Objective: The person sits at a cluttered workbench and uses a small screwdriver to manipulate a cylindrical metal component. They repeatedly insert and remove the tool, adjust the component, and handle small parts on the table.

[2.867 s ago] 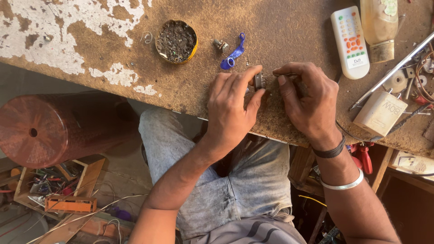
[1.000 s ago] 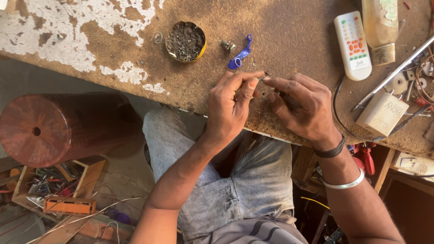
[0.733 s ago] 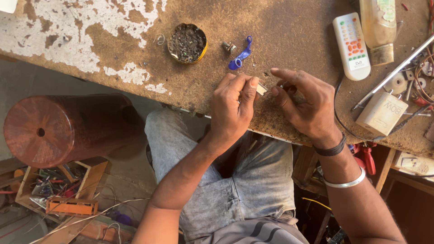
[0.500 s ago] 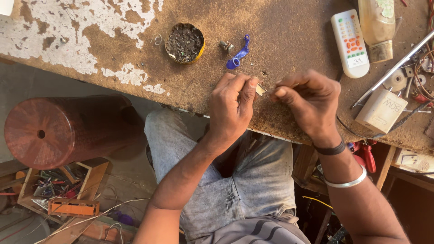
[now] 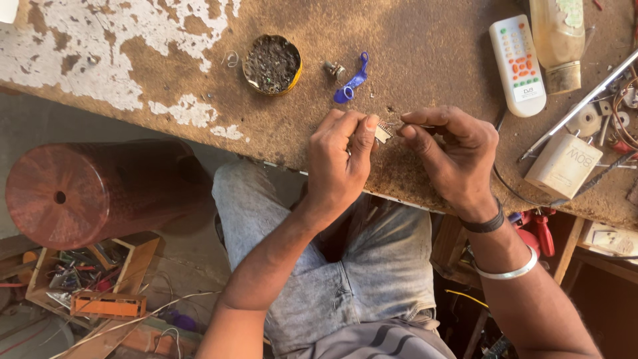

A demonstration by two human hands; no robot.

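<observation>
My left hand [image 5: 339, 163] pinches a small pale electronic component [image 5: 383, 133] between thumb and forefinger, just above the worn brown workbench [image 5: 425, 60]. My right hand [image 5: 452, 156] pinches the thin metal leads [image 5: 393, 125] sticking out of the same part, fingertips almost touching the left thumb. Both hands hover near the bench's front edge. The part is tiny and mostly hidden by my fingers.
On the bench: a round tin of dark bits [image 5: 271, 64], a blue plastic piece [image 5: 352, 81], a small metal part [image 5: 332, 68], a white remote [image 5: 517, 65], a bottle [image 5: 559, 40], a cream box [image 5: 563, 166], a metal rod [image 5: 578, 106]. A reddish drum [image 5: 100, 193] stands left.
Both hands stayed at the bench edge while my fingers re-gripped the small part. My right fingertips now pinch its leads, and the pale body shows between the hands.
</observation>
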